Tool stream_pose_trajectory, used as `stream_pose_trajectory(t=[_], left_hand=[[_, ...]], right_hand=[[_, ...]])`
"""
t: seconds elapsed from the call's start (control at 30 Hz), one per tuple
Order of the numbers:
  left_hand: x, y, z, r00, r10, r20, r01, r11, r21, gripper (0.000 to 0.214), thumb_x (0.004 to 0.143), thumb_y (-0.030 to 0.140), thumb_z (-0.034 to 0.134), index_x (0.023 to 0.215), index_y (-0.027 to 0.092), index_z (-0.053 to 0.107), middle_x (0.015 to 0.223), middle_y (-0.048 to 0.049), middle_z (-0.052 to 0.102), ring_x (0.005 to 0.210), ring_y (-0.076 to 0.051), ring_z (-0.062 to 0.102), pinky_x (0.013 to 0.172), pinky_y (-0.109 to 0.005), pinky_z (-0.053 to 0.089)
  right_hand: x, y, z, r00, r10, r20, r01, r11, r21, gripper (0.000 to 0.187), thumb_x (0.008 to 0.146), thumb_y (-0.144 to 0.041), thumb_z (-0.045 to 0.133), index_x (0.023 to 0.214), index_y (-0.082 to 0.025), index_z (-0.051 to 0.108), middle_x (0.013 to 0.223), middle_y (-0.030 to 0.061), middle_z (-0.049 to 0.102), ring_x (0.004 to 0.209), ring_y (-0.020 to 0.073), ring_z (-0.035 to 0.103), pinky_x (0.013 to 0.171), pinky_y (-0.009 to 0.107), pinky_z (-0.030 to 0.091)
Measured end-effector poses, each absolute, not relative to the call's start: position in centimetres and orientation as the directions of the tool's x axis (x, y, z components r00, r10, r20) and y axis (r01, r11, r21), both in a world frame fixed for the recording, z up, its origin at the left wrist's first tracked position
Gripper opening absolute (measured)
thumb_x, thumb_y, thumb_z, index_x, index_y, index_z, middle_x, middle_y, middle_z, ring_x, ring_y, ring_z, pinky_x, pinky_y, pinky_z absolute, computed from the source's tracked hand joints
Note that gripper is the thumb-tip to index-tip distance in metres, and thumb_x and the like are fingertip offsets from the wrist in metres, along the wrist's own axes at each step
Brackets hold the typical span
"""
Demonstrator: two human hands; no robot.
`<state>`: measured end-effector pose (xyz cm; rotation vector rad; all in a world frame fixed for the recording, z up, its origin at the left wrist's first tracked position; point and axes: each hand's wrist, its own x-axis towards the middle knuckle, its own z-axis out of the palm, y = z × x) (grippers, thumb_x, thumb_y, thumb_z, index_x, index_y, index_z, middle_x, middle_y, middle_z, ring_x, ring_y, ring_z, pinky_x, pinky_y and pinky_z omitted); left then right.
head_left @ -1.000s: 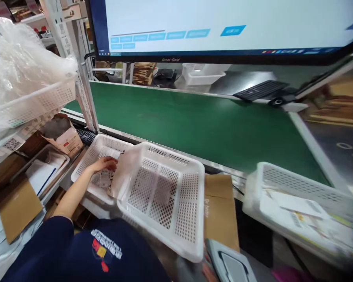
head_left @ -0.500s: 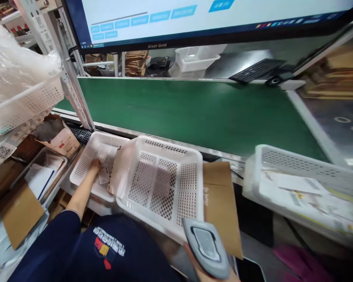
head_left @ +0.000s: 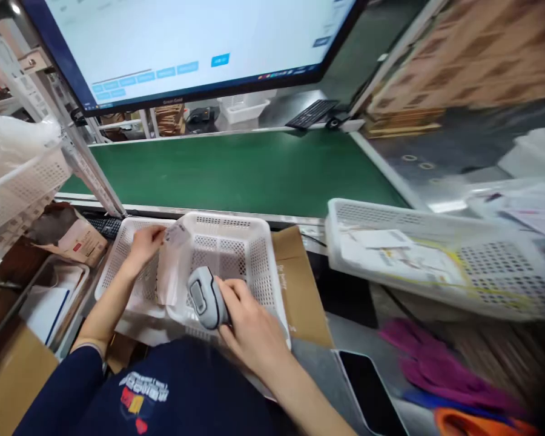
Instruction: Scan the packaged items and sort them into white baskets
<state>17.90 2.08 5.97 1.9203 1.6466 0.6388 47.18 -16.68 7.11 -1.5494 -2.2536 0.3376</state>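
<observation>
My left hand [head_left: 146, 243] is closed in a pinch over the smaller white basket [head_left: 109, 257]. From its fingertips hangs a small clear plastic bag [head_left: 177, 235] with a printed label, over the seam between the two baskets. My right hand [head_left: 249, 321] grips a grey barcode scanner [head_left: 204, 298], its head tilted left above the larger white basket [head_left: 266, 266]. Pale sheet material [head_left: 167, 278] lies where the two baskets meet. The larger basket's mesh floor shows behind the scanner.
A green conveyor belt [head_left: 227, 169] runs behind the baskets, below a large monitor [head_left: 186, 48]. On the right stand a long white basket [head_left: 436, 260] with packets, a phone [head_left: 370, 390] and purple cloth [head_left: 445, 363]. A cardboard piece [head_left: 302, 284] lies beside the larger basket.
My left hand has risen out of the smaller basket with the small bag. My right hand has brought the scanner left and up over the larger basket. The view has turned right.
</observation>
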Motion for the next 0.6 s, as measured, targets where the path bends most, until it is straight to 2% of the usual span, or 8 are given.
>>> stream_pose_trajectory(t=[0.1,0.2,0.3,0.37,0.43,0.5,0.57,0.6], left_hand=[[21.7,1.4,6.2,0.300,0.954,0.002,0.656,-0.208,0.725,0.030,0.110,0.027,0.064,0.120,0.019,0.091,0.115,-0.0086,0.091,0.106,-0.027,0.086,0.098,-0.033,0.065],[24.2,1.5,4.4,0.349,0.934,-0.076,0.655,-0.186,0.732,0.039,0.111,0.033,0.064,0.138,0.017,0.087,0.133,-0.0149,0.089,0.123,-0.033,0.085,0.111,-0.041,0.067],[25.1,1.8,1.5,0.144,0.985,-0.096,0.754,-0.046,0.655,0.073,0.105,0.041,0.077,0.171,0.014,0.063,0.172,-0.0224,0.066,0.159,-0.039,0.066,0.133,-0.049,0.055],[25.0,1.6,-0.4,-0.056,0.984,-0.172,0.817,0.144,0.558,0.093,0.096,0.045,0.088,0.176,0.013,0.052,0.185,-0.0260,0.050,0.173,-0.042,0.051,0.139,-0.049,0.048],[24.5,1.2,-1.6,-0.165,0.939,-0.302,0.828,0.298,0.475,0.079,0.093,0.043,0.091,0.160,0.012,0.063,0.175,-0.0287,0.061,0.163,-0.045,0.061,0.132,-0.049,0.053],[23.4,0.9,-1.8,-0.181,0.914,-0.363,0.821,0.344,0.455,0.037,0.098,0.034,0.083,0.128,0.013,0.076,0.144,-0.0250,0.081,0.138,-0.043,0.076,0.119,-0.048,0.059],[21.8,0.9,-0.7,-0.164,0.937,-0.308,0.806,0.308,0.506,0.008,0.104,0.022,0.070,0.103,0.015,0.075,0.118,-0.0186,0.085,0.124,-0.038,0.079,0.112,-0.046,0.060],[20.8,1.1,0.3,-0.145,0.954,-0.262,0.794,0.270,0.545,0.014,0.107,0.018,0.064,0.098,0.016,0.074,0.110,-0.0161,0.085,0.120,-0.035,0.079,0.108,-0.043,0.061]], right_hand=[[47.4,-15.9,8.2,-0.302,0.943,0.141,0.887,0.332,-0.322,0.081,0.085,-0.010,0.064,0.166,-0.007,0.063,0.130,0.0195,0.076,0.098,0.0343,0.085,0.076,0.043,0.073],[49.7,-17.1,7.0,-0.219,0.968,0.122,0.893,0.249,-0.374,0.080,0.085,-0.009,0.061,0.165,-0.011,0.064,0.133,0.0181,0.076,0.097,0.0334,0.085,0.073,0.041,0.070],[52.8,-19.9,4.2,-0.084,0.994,0.072,0.835,0.109,-0.540,0.068,0.091,-0.015,0.058,0.158,-0.017,0.069,0.137,0.0157,0.077,0.100,0.0309,0.085,0.076,0.038,0.069],[54.5,-22.2,1.9,-0.003,1.000,0.019,0.753,0.014,-0.658,0.054,0.097,-0.025,0.059,0.148,-0.019,0.074,0.136,0.0148,0.077,0.108,0.0313,0.085,0.083,0.038,0.070],[55.8,-24.2,-0.5,0.055,0.998,-0.021,0.663,-0.052,-0.747,0.046,0.099,-0.037,0.062,0.140,-0.021,0.077,0.137,0.0152,0.077,0.119,0.0336,0.084,0.091,0.039,0.071],[56.5,-25.5,-2.4,0.122,0.991,-0.046,0.596,-0.110,-0.795,0.045,0.099,-0.044,0.062,0.135,-0.022,0.079,0.138,0.0163,0.077,0.126,0.0367,0.082,0.098,0.044,0.071],[56.8,-25.9,-3.5,0.150,0.985,-0.085,0.548,-0.155,-0.822,0.047,0.098,-0.048,0.064,0.133,-0.022,0.081,0.138,0.0171,0.077,0.128,0.0399,0.081,0.100,0.049,0.071],[56.9,-25.7,-3.5,0.145,0.985,-0.097,0.527,-0.160,-0.835,0.047,0.097,-0.049,0.066,0.133,-0.023,0.081,0.137,0.0171,0.078,0.127,0.0408,0.081,0.100,0.051,0.071]])
